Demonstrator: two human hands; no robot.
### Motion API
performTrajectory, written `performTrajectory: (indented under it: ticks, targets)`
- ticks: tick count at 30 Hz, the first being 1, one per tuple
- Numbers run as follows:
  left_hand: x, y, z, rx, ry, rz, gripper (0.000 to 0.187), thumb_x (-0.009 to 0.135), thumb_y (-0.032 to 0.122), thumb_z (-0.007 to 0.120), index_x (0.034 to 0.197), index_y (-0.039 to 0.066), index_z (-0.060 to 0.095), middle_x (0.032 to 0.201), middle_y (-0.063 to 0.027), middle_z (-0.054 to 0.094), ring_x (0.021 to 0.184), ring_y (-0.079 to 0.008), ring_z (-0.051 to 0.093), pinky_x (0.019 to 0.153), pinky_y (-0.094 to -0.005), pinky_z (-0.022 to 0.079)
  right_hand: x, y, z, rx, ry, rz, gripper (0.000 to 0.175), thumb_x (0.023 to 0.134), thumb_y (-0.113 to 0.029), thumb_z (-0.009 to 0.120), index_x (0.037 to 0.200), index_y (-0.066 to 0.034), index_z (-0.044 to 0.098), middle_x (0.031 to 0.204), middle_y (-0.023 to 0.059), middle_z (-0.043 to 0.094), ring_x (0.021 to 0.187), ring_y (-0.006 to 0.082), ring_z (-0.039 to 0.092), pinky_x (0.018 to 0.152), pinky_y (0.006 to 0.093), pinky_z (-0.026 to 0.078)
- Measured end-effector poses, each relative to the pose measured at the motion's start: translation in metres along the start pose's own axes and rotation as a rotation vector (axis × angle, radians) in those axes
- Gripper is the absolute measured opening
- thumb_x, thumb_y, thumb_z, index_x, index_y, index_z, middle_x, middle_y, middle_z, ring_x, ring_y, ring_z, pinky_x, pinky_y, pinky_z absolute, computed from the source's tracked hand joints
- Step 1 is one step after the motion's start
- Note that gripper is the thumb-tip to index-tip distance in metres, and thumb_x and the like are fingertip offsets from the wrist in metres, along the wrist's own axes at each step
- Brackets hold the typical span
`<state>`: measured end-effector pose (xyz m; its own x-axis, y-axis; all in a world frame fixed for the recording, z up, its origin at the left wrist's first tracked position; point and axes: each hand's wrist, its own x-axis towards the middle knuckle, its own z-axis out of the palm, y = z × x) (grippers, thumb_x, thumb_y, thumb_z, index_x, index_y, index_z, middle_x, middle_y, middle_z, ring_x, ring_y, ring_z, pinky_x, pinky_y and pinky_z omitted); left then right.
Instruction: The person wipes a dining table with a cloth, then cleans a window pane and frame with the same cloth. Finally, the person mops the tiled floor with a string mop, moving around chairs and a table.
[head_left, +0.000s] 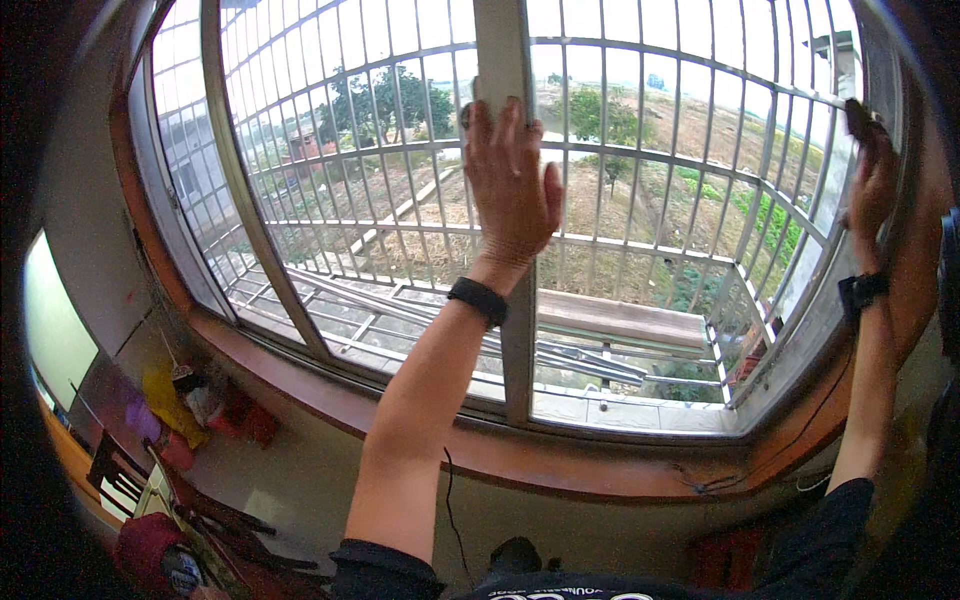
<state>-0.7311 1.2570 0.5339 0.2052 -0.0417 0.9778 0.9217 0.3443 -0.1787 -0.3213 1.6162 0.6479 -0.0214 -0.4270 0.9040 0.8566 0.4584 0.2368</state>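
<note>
My left hand (512, 184) lies against the upright metal frame (504, 52) between the sliding window panes, fingers pointing up and thumb apart to the right. It wears a black wristband (478, 301). At the right jamb of the window, my right hand (872, 187) is raised, with a dark object (859, 116) at its fingertips; whether it grips that object is unclear. A black band with a thin cord near it is on the right wrist. Right of the middle frame, the opening shows the metal security bars (637, 154) outside.
A reddish-brown sill (600, 465) runs below the window, with a thin black cable (720, 484) on its right part. Outside, a wooden board (622, 319) and metal strips lie on the cage floor. Coloured bags (169, 405) and dark wooden furniture (225, 540) stand at lower left.
</note>
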Motion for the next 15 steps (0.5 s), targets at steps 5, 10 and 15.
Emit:
performTrajectory:
  ticks: [5, 10, 15]
  targets:
    - [0.001, 0.003, -0.001, 0.017, 0.016, 0.02, 0.047, 0.094, 0.024, 0.041, 0.139, 0.011, 0.036, 0.15, -0.0156, 0.028, 0.143, -0.0385, 0.017, 0.114, -0.054, 0.017, -0.072, -0.082, -0.064, 0.177, -0.21, -0.156, 0.033, 0.088, -0.016, 0.062, 0.12, -0.0132, 0.055, 0.106, 0.0176, 0.058, 0.097, 0.0395, 0.059, 0.078, 0.0462, 0.052]
    - [0.003, 0.005, -0.002, 0.035, 0.041, 0.053, 0.042, 0.095, 0.027, 0.04, 0.133, 0.01, 0.042, 0.148, -0.016, 0.032, 0.14, -0.0392, 0.023, 0.111, -0.0536, 0.022, -0.075, -0.083, -0.11, 0.474, -0.429, -0.506, 0.035, 0.08, -0.012, 0.066, 0.112, -0.0181, 0.056, 0.096, 0.0155, 0.052, 0.078, 0.0365, 0.059, 0.063, 0.0477, 0.053]
    - [0.002, 0.012, -0.005, 0.062, 0.046, 0.068, 0.039, 0.094, 0.023, 0.04, 0.13, 0.008, 0.044, 0.144, -0.0173, 0.037, 0.138, -0.0405, 0.026, 0.111, -0.0519, 0.023, -0.015, -0.044, -0.078, 0.318, -0.162, -0.425, 0.037, 0.08, -0.009, 0.063, 0.115, -0.0184, 0.054, 0.102, 0.0154, 0.053, 0.095, 0.0376, 0.059, 0.059, 0.0421, 0.058]
